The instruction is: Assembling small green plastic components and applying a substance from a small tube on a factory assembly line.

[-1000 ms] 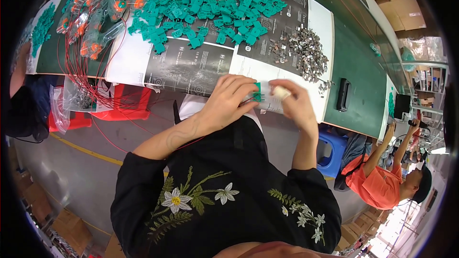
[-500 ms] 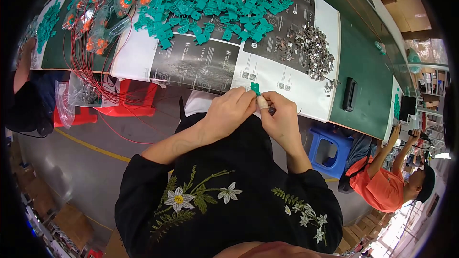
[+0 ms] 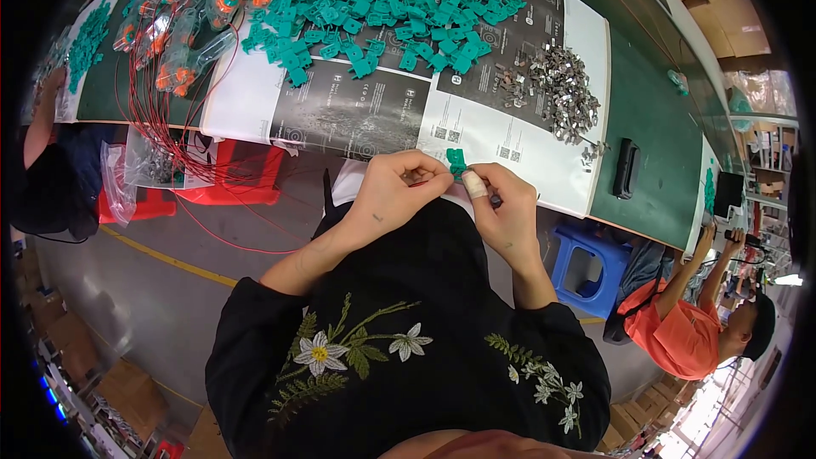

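Observation:
A small green plastic part [image 3: 456,158] stands up at the table's near edge, pinched between the thumb and forefinger of my right hand [image 3: 508,202]. Pale tape wraps one of that hand's digits, and something dark shows in its curled palm. My left hand [image 3: 395,194] is closed in a pinch, its fingertips right beside the green part's lower end. Whatever those fingertips hold, if anything, is hidden. Beyond the hands lies a wide heap of similar green plastic parts [image 3: 399,8], and to its right a pile of small metal pieces [image 3: 568,93].
Clear housings with orange inserts and red wires [image 3: 178,25] crowd the left of the table. A black bar-shaped object [image 3: 625,168] rests on the green mat at right. A blue stool [image 3: 586,268] stands below it. Co-workers sit at both sides, one in an orange shirt [image 3: 671,327].
My left hand has drawn slightly back to the left and its fingers have loosened into a looser pinch. My right hand keeps the green part in nearly the same place.

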A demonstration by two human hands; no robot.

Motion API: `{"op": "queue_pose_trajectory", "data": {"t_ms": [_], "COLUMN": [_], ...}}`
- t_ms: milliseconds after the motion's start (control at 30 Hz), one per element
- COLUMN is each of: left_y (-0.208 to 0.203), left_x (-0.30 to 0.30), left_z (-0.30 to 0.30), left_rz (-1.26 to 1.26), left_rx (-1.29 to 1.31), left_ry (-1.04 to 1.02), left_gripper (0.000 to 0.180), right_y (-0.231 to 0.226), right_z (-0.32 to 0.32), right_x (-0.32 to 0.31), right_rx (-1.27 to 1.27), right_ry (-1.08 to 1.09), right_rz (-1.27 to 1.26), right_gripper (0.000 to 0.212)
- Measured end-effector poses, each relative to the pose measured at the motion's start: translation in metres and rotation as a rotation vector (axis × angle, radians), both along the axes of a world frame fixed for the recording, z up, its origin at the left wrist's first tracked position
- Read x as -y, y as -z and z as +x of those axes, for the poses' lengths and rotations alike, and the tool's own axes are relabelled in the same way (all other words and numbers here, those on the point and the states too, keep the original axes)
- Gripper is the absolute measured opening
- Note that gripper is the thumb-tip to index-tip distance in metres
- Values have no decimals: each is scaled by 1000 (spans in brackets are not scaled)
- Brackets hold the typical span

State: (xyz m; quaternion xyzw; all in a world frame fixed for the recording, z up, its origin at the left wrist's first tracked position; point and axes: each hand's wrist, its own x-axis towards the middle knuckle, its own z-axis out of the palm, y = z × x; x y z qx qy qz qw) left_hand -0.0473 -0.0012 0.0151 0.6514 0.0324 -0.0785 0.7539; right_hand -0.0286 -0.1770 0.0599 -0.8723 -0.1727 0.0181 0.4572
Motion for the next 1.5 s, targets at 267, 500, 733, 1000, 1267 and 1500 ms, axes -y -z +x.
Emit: {"op": "queue_pose_trajectory", "data": {"t_ms": [267, 500, 733, 1000, 1267, 1500], "left_y": [-4, -4, -26, -31, -49, -61], "left_x": [-3, -19, -22, -31, -36, -53], "left_z": [2, 9, 2, -5, -11, 13], "left_rz": [-63, -449, 397, 351, 136, 276], "left_rx": [-72, -118, 686, 675, 398, 303], "left_ry": [22, 210, 97, 164, 442, 586], "left_gripper": [7, 17, 31, 27, 18, 23], "right_y": [4, 3, 12, -5, -17, -27], "right_z": [2, 5, 12, 11, 1, 12], "right_x": [7, 18, 12, 6, 12, 18], "right_rx": [10, -722, -1011, -410, 121, -131], "right_ry": [-56, -100, -24, -353, -701, -752], "right_rz": [58, 532, 803, 325, -30, 47], "right_gripper": [9, 11, 19, 18, 18, 16]}}
